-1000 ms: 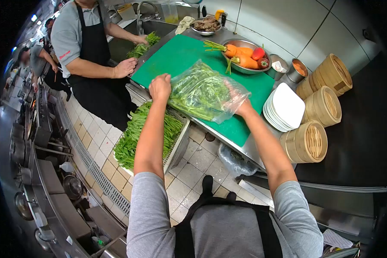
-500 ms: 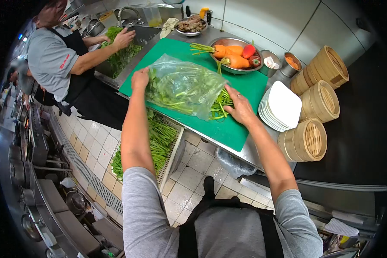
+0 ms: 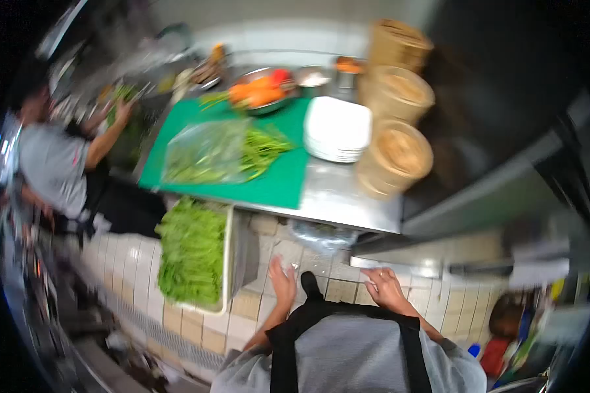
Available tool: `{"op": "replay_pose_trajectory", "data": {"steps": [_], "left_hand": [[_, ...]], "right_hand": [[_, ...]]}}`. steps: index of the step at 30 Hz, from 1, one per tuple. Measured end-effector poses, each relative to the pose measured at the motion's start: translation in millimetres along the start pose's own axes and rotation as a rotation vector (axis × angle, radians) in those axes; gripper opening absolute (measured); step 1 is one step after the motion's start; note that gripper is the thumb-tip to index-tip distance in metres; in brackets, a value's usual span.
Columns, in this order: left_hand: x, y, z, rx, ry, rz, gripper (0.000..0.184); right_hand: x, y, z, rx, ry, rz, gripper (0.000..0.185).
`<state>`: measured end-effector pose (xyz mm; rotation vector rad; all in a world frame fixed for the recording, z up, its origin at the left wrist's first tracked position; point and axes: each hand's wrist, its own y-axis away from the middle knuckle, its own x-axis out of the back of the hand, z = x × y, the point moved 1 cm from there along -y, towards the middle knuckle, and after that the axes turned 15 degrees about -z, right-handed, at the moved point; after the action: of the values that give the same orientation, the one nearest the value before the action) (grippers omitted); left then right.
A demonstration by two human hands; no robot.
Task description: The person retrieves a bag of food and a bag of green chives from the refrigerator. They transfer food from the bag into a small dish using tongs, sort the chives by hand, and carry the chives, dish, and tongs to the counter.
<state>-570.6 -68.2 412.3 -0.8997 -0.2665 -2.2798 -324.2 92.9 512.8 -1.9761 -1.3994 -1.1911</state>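
My left hand (image 3: 282, 283) is in front of my apron, its fingers stretched out and nothing in them. To its right, my right hand (image 3: 383, 287) is also empty, with loosely bent fingers apart. Both are clear of the counter. A clear plastic bag (image 3: 206, 152) of leafy greens lies on the green cutting board (image 3: 285, 187), the green stems (image 3: 263, 150) sticking out of its right end. Behind it, a metal bowl (image 3: 269, 108) holds carrots (image 3: 261, 92) and something red. Motion blurs the view.
Left of my hands, a white crate (image 3: 227, 262) holds leafy greens (image 3: 191, 252). White plates (image 3: 338, 124) are stacked beside bamboo steamers (image 3: 396, 154) on the metal counter (image 3: 347, 190). At the left, a co-worker (image 3: 52, 164) handles greens near the sink. A dark cabinet (image 3: 491, 105) stands right.
Both hands have let go of the bag of greens and drawn back toward my body. The bag stays on the board. My view has shifted, showing more of the crate and the right side.
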Motion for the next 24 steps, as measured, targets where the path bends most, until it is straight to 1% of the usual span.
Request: {"op": "replay_pose_trajectory", "data": {"steps": [1, 3, 4, 5, 6, 7, 8, 9, 10, 11, 12, 13, 15, 16, 19, 22, 24], "left_hand": [[-27.0, 12.2, 9.5, -0.028, 0.056, -0.191, 0.041], [-62.2, 24.7, 46.3, -0.273, 0.16, -0.634, 0.038], [-80.0, 30.4, 59.8, -0.313, 0.124, -0.825, 0.038], [-97.3, 31.4, 71.5, -0.358, 0.067, -1.012, 0.037], [-118.2, 28.0, 78.1, -0.398, -0.006, -1.191, 0.037], [-142.6, 23.9, 74.7, -0.456, -0.092, -1.269, 0.036], [-167.9, 18.6, 71.2, -0.516, -0.18, -1.334, 0.035], [-185.5, 15.8, 77.1, -0.527, -0.327, -1.387, 0.033], [-218.5, 5.6, 58.8, -0.628, -0.36, -1.436, 0.036], [-251.6, -1.3, 42.3, -0.566, -0.462, -1.464, 0.038], [-289.8, -19.1, 14.5, -0.6, -0.518, -1.494, 0.039], [-314.2, -15.0, 6.2, -0.6, -0.518, -1.471, 0.036], [-353.6, 0.2, 18.3, -0.55, -0.563, -1.539, 0.035], [-373.9, 13.7, 24.8, -0.528, -0.589, -1.581, 0.034], [-425.4, 50.3, 53.3, -0.536, -0.676, -1.691, 0.032], [-472.6, 83.9, 94.0, -0.552, -0.739, -1.756, 0.031], [-509.9, 103.1, 123.0, -0.566, -0.77, -1.792, 0.03]], "right_hand": [[-6.6, 28.1, 13.6, -0.094, 0.026, -0.035, 0.033], [-26.9, 103.9, 27.8, -0.349, 0.029, -0.084, 0.03], [-37.7, 139.2, 32.9, -0.421, 0.05, -0.029, 0.03], [-46.4, 170.1, 36.9, -0.557, 0.032, -0.058, 0.03], [-58.3, 193.1, 41.2, -0.618, 0.008, 0.055, 0.03], [-70.1, 215.0, 42.8, -0.677, -0.007, 0.169, 0.03], [-80.1, 235.9, 42.5, -0.761, -0.009, 0.216, 0.031], [-92.3, 256.1, 40.2, -0.84, -0.018, 0.254, 0.031], [-111.8, 275.4, 39.6, -0.893, -0.1, 0.338, 0.031], [-134.2, 296.2, 41.6, -0.936, -0.175, 0.419, 0.031], [-156.5, 307.7, 38.2, -0.964, -0.238, 0.501, 0.032], [-168.3, 332.6, 30.3, -1.05, -0.289, 0.526, 0.031], [-186.5, 369.2, 19.8, -1.176, -0.392, 0.559, 0.031], [-195.3, 385.5, 20.1, -1.257, -0.447, 0.52, 0.03], [-197.7, 421.2, 14.8, -1.268, -0.57, 0.619, 0.029], [-180.9, 459.2, 17.1, -1.301, -0.601, 0.815, 0.03], [-175.7, 487.4, 31.2, -1.325, -0.62, 0.85, 0.03]]}}
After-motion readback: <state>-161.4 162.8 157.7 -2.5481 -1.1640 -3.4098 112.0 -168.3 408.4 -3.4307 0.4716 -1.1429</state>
